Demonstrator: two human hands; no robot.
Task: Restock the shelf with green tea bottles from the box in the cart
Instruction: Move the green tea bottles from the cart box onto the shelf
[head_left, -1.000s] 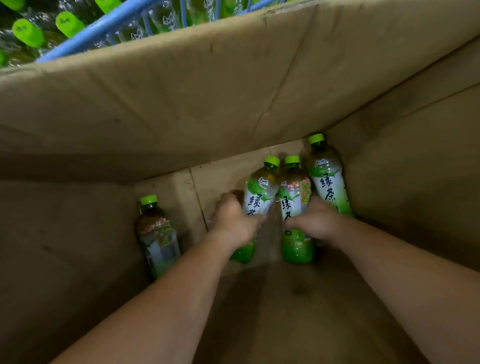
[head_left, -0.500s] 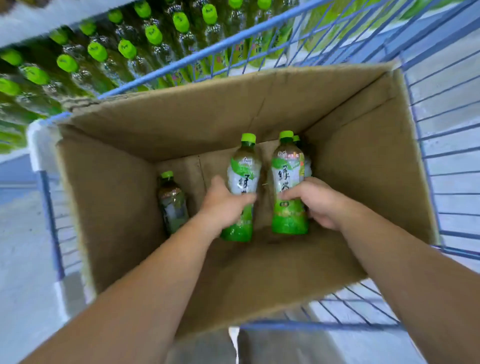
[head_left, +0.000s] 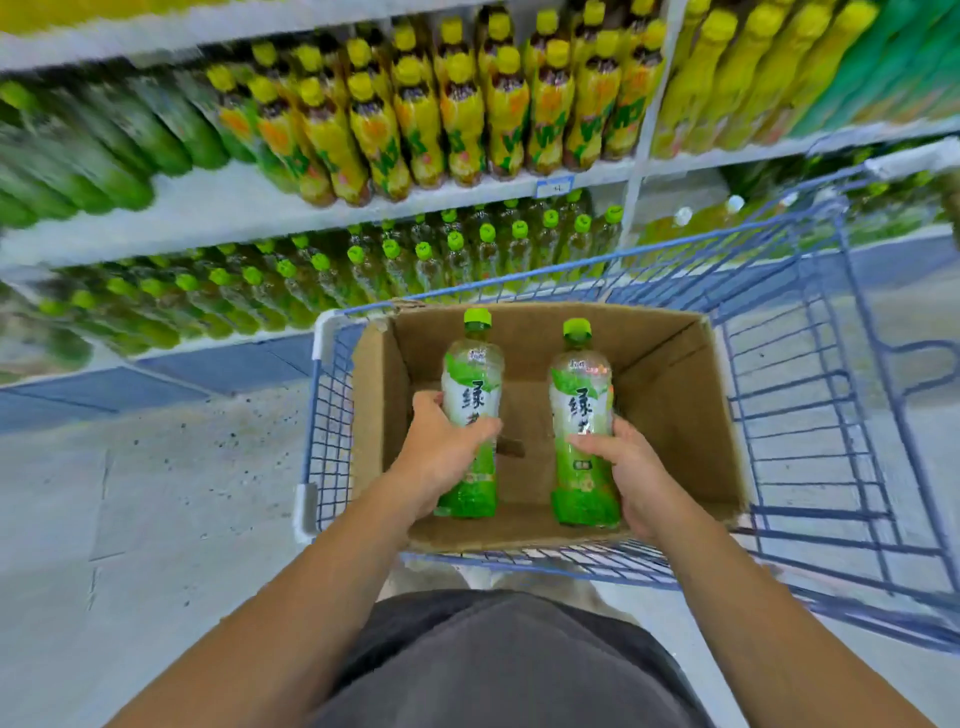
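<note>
I hold two green tea bottles upright above the open cardboard box (head_left: 675, 395) in the blue wire cart (head_left: 810, 395). My left hand (head_left: 441, 457) grips the left bottle (head_left: 471, 384) around its middle. My right hand (head_left: 623, 467) grips the right bottle (head_left: 581, 395) at its lower half. Both bottles have lime-green caps and white-and-green labels. The lower shelf (head_left: 234, 338) ahead holds rows of matching green tea bottles (head_left: 415, 260). The bottom of the box is mostly hidden behind the bottles and my hands.
An upper shelf (head_left: 311, 202) carries yellow-labelled bottles (head_left: 467, 124) and dark green bottles (head_left: 104, 150) at the left. A white upright post (head_left: 644, 130) divides the shelving. Grey speckled floor (head_left: 156, 493) lies left of the cart. The cart's right half is bare wire.
Both hands have lifted their bottles up out of the bottom of the box. My head has risen, so the shelves and the whole cart have come into view.
</note>
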